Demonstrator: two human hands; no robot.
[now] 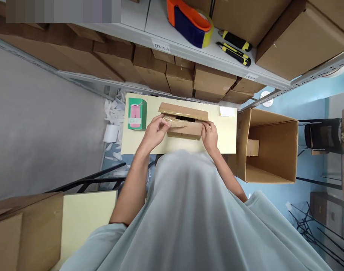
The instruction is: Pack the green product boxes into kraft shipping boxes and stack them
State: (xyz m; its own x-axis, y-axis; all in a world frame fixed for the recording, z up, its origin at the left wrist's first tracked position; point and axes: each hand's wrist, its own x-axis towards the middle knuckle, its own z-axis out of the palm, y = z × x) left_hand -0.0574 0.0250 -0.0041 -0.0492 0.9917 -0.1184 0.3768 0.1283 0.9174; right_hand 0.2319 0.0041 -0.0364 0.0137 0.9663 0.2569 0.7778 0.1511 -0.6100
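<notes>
Desk and shelf, viewed from above. The pale-yellow desk [225,140] carried 3 items: a green box [137,114] with a pink picture near the left end, a partly open cardboard box [185,131] near the middle, and a white rectangular item [227,111] near the far right corner. The grey shelf [157,23] bore an orange-and-blue item [185,23] against a yellow tape roll [208,37], 2 black-and-yellow cutters [234,54], and large cartons [303,47].

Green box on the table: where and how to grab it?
I'd grip the green box across its two long sides, coming from the person's side of the table. It's straight-edged, narrower across than long, with bare tabletop along both sides for the fingers.
</notes>
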